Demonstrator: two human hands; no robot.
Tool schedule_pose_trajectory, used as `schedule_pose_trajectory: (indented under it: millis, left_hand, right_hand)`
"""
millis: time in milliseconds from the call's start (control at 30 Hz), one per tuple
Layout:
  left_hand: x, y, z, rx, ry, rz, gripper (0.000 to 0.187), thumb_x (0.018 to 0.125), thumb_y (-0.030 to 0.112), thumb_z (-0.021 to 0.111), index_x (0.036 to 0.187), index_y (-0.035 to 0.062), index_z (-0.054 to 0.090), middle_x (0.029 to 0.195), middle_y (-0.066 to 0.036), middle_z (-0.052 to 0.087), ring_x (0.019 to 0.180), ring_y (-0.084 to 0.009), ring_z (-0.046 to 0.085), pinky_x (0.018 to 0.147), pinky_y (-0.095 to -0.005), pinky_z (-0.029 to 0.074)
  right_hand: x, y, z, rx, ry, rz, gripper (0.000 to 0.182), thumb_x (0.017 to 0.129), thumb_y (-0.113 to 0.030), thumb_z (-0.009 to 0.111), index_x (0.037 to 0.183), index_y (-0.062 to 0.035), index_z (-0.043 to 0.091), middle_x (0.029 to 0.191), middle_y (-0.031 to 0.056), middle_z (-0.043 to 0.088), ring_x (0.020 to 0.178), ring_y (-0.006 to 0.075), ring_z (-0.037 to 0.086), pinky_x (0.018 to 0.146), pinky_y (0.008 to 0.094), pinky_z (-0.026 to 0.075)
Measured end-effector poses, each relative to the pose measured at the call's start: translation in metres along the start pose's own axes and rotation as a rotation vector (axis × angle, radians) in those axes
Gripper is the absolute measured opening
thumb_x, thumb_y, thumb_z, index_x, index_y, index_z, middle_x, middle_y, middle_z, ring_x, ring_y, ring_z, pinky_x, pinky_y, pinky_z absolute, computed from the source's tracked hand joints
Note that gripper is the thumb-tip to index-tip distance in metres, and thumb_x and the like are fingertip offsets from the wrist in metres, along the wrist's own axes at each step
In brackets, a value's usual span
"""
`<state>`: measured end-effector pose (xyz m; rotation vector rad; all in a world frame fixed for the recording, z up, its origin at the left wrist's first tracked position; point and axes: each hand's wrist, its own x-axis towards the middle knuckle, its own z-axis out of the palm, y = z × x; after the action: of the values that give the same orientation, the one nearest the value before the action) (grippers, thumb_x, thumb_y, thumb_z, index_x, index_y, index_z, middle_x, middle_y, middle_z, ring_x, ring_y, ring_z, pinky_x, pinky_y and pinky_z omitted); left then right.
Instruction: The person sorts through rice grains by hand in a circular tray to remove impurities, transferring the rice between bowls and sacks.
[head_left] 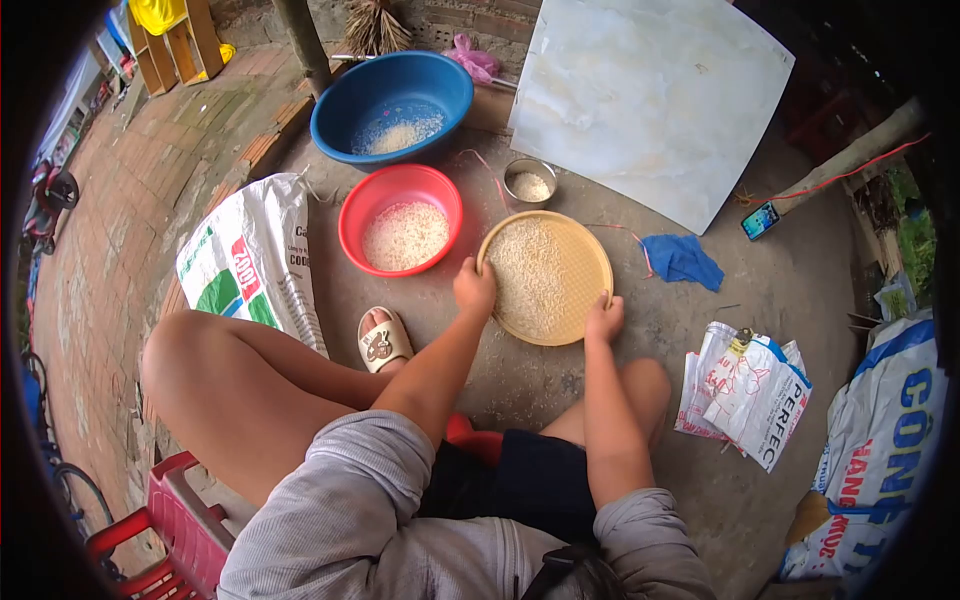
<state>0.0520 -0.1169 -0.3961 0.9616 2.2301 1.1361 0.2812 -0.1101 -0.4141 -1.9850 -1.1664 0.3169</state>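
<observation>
Between my hands is a round tan winnowing tray [582, 262] with pale rice grains [528, 280] spread mostly over its left side. My left hand [475, 288] is closed on the tray's left rim. At the lower right rim my right hand [603, 318] grips it too. Just left of the tray stands a red basin [352, 228] with grains in it. A small metal bowl [515, 196], also holding grains, sits behind the tray. Farther back, a large blue basin [340, 110] has a small heap of grains at its bottom.
A white sack [270, 240] lies left of the red basin. To the right are a blue cloth [682, 261], a phone [760, 221] and folded printed bags [745, 390]. A large pale board [650, 100] leans at the back. A red plastic chair [180, 520] stands at lower left.
</observation>
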Motion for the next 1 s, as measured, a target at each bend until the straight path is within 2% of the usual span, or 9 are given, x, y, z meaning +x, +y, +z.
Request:
schedule_pose_trajectory:
  millis: [100, 200, 300, 400, 567, 667, 700, 800, 1000]
  left_hand:
    - [0.001, 0.028, 0.016, -0.065, -0.043, -0.003, 0.031, 0.081, 0.033, 0.056, 0.081, 0.0017, 0.056, 0.08, -0.023, 0.06, 0.08, -0.0397, 0.059, 0.071, -0.0455, 0.045]
    - [0.034, 0.045, 0.002, -0.222, -0.059, 0.077, 0.032, 0.079, 0.032, 0.059, 0.078, 0.0004, 0.059, 0.077, -0.021, 0.061, 0.076, -0.0365, 0.06, 0.069, -0.0422, 0.045]
    - [0.088, 0.051, -0.029, -0.503, -0.191, -0.061, 0.022, 0.078, 0.022, 0.064, 0.073, 0.0007, 0.061, 0.06, -0.006, 0.058, 0.052, -0.0128, 0.053, 0.05, -0.0302, 0.042]
    - [0.092, 0.101, -0.082, -0.564, -0.311, -0.068, 0.019, 0.078, 0.019, 0.062, 0.072, 0.0013, 0.061, 0.06, -0.004, 0.058, 0.05, -0.0111, 0.051, 0.048, -0.0275, 0.04]
    - [0.056, 0.168, -0.078, -0.485, -0.247, 0.157, 0.024, 0.077, 0.022, 0.061, 0.073, -0.002, 0.059, 0.061, -0.005, 0.056, 0.055, -0.0138, 0.051, 0.053, -0.0299, 0.041]
    - [0.048, 0.185, -0.094, -0.563, -0.335, 0.135, 0.019, 0.079, 0.02, 0.06, 0.075, 0.0016, 0.059, 0.063, -0.003, 0.056, 0.052, -0.0113, 0.049, 0.049, -0.0264, 0.039]
    - [0.051, 0.188, -0.108, -0.583, -0.39, 0.1, 0.017, 0.082, 0.019, 0.059, 0.075, 0.0039, 0.059, 0.063, 0.0, 0.055, 0.05, -0.0094, 0.047, 0.046, -0.0247, 0.037]
    - [0.088, 0.167, -0.141, -0.778, -0.482, -0.017, 0.016, 0.084, 0.014, 0.056, 0.085, -0.0015, 0.061, 0.074, -0.01, 0.063, 0.057, -0.0162, 0.06, 0.053, -0.028, 0.05]
    - [0.094, 0.152, -0.144, -0.75, -0.528, -0.082, 0.017, 0.082, 0.016, 0.058, 0.087, -0.0004, 0.06, 0.076, -0.009, 0.062, 0.061, -0.0161, 0.06, 0.056, -0.0288, 0.049]
  right_hand:
    - [0.025, 0.006, -0.017, 0.009, 0.022, 0.079, 0.027, 0.085, -0.026, 0.055, 0.08, 0.0012, 0.052, 0.074, 0.0197, 0.06, 0.066, 0.0351, 0.059, 0.06, 0.0431, 0.044]
    - [0.027, -0.026, -0.016, 0.275, 0.034, 0.085, 0.026, 0.085, -0.025, 0.054, 0.083, 0.0006, 0.05, 0.077, 0.0175, 0.059, 0.072, 0.0332, 0.058, 0.065, 0.0399, 0.044]
    - [0.021, -0.075, -0.01, 0.41, -0.11, 0.083, 0.018, 0.086, -0.017, 0.055, 0.088, 0.0005, 0.05, 0.083, 0.0121, 0.06, 0.076, 0.02, 0.057, 0.069, 0.0313, 0.044]
    - [0.031, -0.12, -0.03, 0.826, -0.221, 0.104, 0.013, 0.087, -0.01, 0.055, 0.09, 0.0015, 0.05, 0.087, 0.0088, 0.06, 0.079, 0.013, 0.056, 0.069, 0.0265, 0.043]
    - [0.068, -0.122, -0.087, 0.899, -0.169, 0.086, 0.02, 0.088, -0.008, 0.051, 0.103, 0.0049, 0.054, 0.092, 0.0085, 0.062, 0.079, 0.0126, 0.058, 0.071, 0.0254, 0.045]
    - [0.063, -0.143, -0.115, 0.925, -0.174, 0.093, 0.019, 0.088, -0.007, 0.05, 0.102, 0.0054, 0.054, 0.093, 0.0089, 0.061, 0.08, 0.0121, 0.057, 0.071, 0.0248, 0.044]
    - [0.056, -0.154, -0.119, 0.91, -0.207, 0.078, 0.02, 0.089, -0.006, 0.049, 0.104, 0.0057, 0.053, 0.094, 0.0091, 0.061, 0.08, 0.0122, 0.057, 0.072, 0.0249, 0.044]
    - [0.022, -0.203, -0.119, 0.953, -0.337, 0.015, 0.027, 0.088, -0.006, 0.052, 0.112, 0.007, 0.05, 0.099, 0.0102, 0.061, 0.083, 0.0123, 0.058, 0.073, 0.0241, 0.044]
    - [0.027, -0.207, -0.128, 0.996, -0.448, 0.053, 0.03, 0.085, -0.004, 0.052, 0.113, 0.008, 0.05, 0.1, 0.0104, 0.061, 0.087, 0.0131, 0.059, 0.075, 0.0242, 0.045]
